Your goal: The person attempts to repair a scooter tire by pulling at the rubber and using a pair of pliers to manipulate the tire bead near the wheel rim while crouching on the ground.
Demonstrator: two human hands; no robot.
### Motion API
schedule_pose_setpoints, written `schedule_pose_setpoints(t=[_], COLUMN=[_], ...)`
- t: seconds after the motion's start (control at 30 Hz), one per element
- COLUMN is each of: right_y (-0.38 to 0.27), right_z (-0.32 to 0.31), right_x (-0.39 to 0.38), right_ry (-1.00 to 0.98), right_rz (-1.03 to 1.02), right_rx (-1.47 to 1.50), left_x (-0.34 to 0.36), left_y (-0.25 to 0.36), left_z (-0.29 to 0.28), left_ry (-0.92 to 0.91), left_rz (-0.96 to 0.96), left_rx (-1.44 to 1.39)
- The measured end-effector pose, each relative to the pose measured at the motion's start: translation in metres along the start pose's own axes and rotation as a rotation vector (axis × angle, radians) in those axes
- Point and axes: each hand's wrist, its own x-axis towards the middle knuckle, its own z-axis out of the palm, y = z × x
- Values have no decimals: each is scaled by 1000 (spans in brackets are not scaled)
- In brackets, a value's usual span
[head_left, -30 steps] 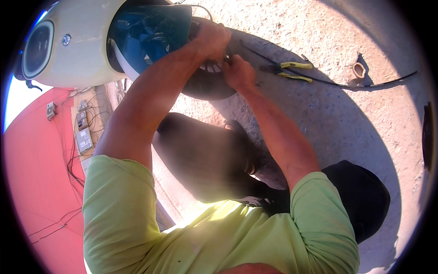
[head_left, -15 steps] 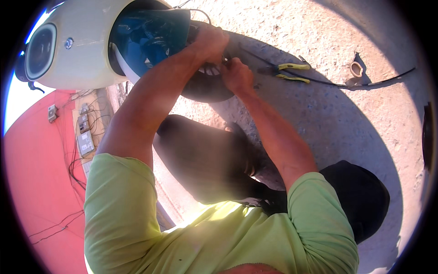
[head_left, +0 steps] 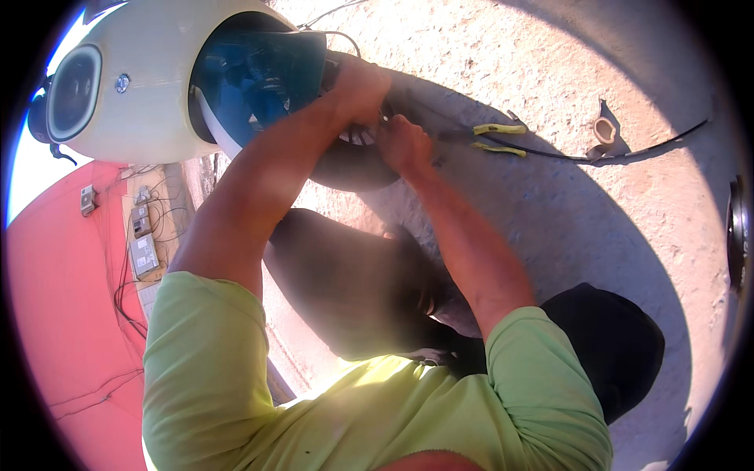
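Both my hands are at the wheel hub of a cream scooter (head_left: 149, 86) with a teal front fender (head_left: 267, 71). My left hand (head_left: 363, 88) is closed at the upper side of the hub, its fingertips hidden from view. Just below and right of it, my right hand (head_left: 405, 146) is closed in a fist beside the hub. A small dark metal part shows between the two hands, too small to name. Under them, the black tyre (head_left: 357, 174) and part of the spoked rim (head_left: 358, 135) show.
Yellow-handled pliers (head_left: 499, 129) lie on the concrete ground right of my hands. A black cable (head_left: 558, 155) runs past a small ring-shaped piece (head_left: 603, 130). A dark round object (head_left: 737, 235) stands at the far right. Wires and boxes hang on the pink wall (head_left: 71, 298).
The view has shifted slightly, so the pliers and cable sit a little lower and further left. My right hand has turned slightly, and both hands stay at the hub.
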Motion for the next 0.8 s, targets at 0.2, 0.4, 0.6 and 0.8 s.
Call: schedule_pose_setpoints(t=[0.2,0.4,0.6,0.8], right_y=[-2,5,14,3], right_z=[-3,2,7,-17], right_x=[-1,-1,8,0], right_ry=[-22,24,34,-115], right_rz=[44,-27,-43,-26], right_rx=[17,-4,18,-32], left_x=[2,1,6,6], left_y=[0,4,2,3], left_z=[9,-4,-4,1], left_ry=[39,-8,-74,-51], left_rz=[28,3,-11,-9], left_rx=[-27,43,33,14])
